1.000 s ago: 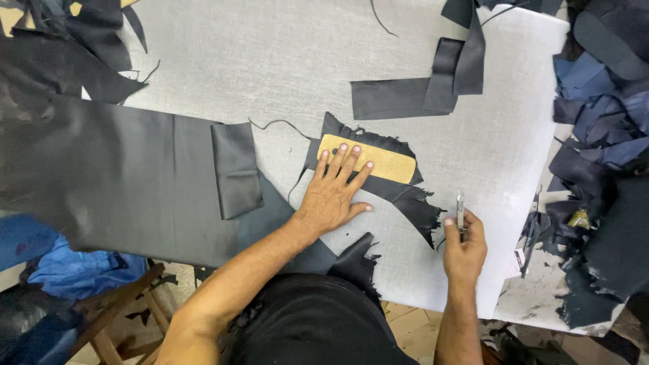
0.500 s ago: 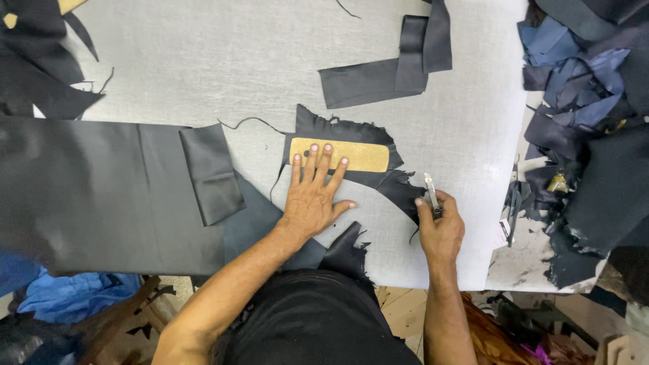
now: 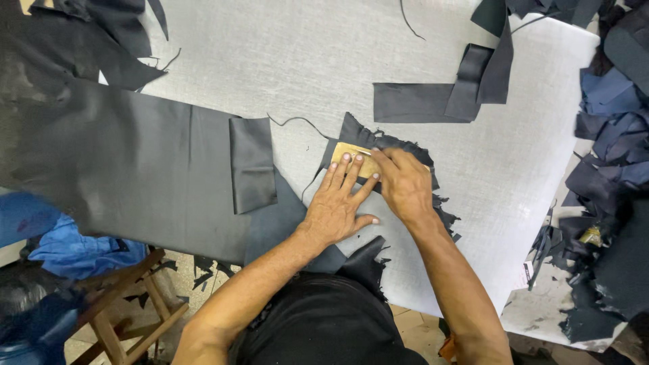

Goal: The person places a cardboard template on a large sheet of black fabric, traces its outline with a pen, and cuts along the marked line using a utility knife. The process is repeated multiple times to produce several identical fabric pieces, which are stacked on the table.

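Centre of frame: tan rectangular cardboard template (image 3: 353, 157) lying on a ragged dark leather scrap (image 3: 399, 152). Left hand (image 3: 340, 206) flat, fingers spread, pressing the template. Right hand (image 3: 403, 184) curled over the template's right end; whether it grips anything cannot be told. Left of frame: large dark leather sheet (image 3: 135, 169) on the white table (image 3: 284, 61).

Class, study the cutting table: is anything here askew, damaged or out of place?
The dark scrap under the tan template has ragged, jagged edges. The left hand and right hand press there. A loose thread curls nearby, and offcuts litter the floor beneath the table.
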